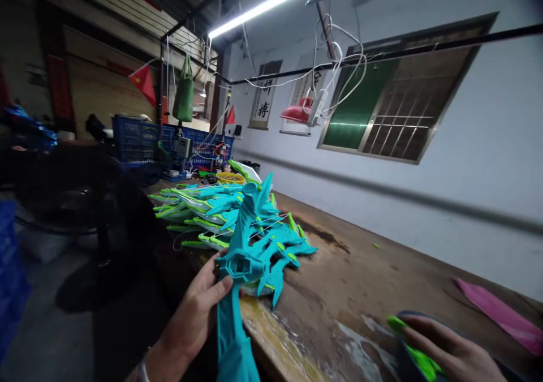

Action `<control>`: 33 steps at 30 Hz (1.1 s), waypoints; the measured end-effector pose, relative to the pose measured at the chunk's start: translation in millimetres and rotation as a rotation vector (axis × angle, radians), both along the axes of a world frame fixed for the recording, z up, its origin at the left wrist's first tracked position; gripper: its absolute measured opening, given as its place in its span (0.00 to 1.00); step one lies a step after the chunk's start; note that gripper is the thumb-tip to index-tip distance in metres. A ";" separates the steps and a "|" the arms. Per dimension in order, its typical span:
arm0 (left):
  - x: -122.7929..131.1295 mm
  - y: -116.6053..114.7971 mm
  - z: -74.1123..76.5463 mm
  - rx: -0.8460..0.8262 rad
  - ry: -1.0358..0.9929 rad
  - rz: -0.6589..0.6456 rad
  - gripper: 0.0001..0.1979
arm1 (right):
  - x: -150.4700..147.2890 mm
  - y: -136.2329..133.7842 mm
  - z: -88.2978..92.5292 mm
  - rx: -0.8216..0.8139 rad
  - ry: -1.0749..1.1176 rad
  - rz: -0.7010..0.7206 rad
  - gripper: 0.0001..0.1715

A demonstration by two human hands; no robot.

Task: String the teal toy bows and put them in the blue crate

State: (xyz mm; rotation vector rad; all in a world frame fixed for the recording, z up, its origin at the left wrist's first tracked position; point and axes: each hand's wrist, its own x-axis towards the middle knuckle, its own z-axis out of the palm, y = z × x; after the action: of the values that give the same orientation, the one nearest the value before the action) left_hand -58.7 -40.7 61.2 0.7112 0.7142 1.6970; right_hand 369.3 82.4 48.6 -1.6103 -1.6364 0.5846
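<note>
My left hand (199, 303) is wrapped round a long teal plastic piece (240, 314) with a hexagonal opening near its middle, held upright at the table's front edge. At the lower right, my right hand (449, 345) is over a dark bowl (405, 353) and pinches a small bright green part (396, 323). More green parts (424, 365) lie in the bowl under its fingers. Behind the held piece, a pile of teal and lime-green plastic assemblies (212, 206) with thin strings is heaped on the table.
The brown worktable (339, 280) runs along the wall, with a pink strip (500, 314) at its right and a tiny green bit (376, 245) nearer its middle. A yellow basin (230, 177) and blue crates (136, 138) stand behind the pile. A red lamp (297, 113) hangs above.
</note>
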 end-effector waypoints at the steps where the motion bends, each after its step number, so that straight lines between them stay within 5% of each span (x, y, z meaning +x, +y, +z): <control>1: 5.5 -1.0 -2.2 0.004 -0.006 0.000 0.32 | -32.5 -19.3 13.9 0.024 0.110 0.073 0.20; 6: 27.1 -8.7 -8.5 0.009 0.252 -0.009 0.25 | -175.7 -99.0 48.5 0.328 0.422 0.546 0.06; 10: 31.7 -16.8 -5.7 0.012 0.385 -0.035 0.25 | -222.2 -114.2 44.0 0.480 0.413 0.612 0.06; 22: 32.8 -22.7 -14.3 -0.001 0.325 -0.067 0.24 | -229.1 -114.5 23.7 0.672 0.120 0.483 0.08; 33: 37.3 -22.6 -18.1 -0.034 0.298 -0.057 0.20 | -230.5 -114.7 32.6 0.681 -0.064 0.431 0.06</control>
State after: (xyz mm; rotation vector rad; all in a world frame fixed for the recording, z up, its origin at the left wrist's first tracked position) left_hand -21.4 -63.3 43.2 0.9638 0.9184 1.5396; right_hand 138.8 -32.3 81.2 -0.7956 -1.9641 0.1401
